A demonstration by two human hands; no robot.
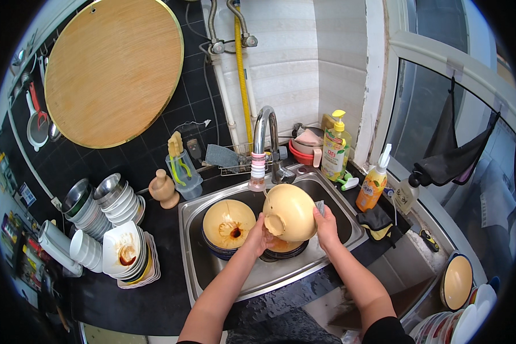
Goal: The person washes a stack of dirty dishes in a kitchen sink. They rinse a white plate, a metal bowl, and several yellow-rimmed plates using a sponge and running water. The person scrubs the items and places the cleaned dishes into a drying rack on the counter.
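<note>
Between my two hands, a yellow bowl (291, 210) is tipped with its foot ring towards me, above the stainless steel sink (284, 279). My left hand (258, 235) grips its left side. On the right edge, my right hand (327, 225) holds the bowl along with a grey scrubbing cloth (320, 207), mostly hidden by the fingers. A chrome faucet (264, 129) with a pink and white spout end hangs just behind the bowl. Another yellow bowl (225, 219), stained dark brown inside, tops a stack at the sink's left. More stacked bowls (286, 254) sit partly hidden under the held one.
Soiled white dishes (120, 247) and metal bowls (112, 187) are stacked on the left counter. A wooden mortar (164, 189) stands behind the sink's left corner. A dish soap bottle (335, 150) and an orange spray bottle (372, 185) stand at right. Several dishes (443, 327) fill the lower right.
</note>
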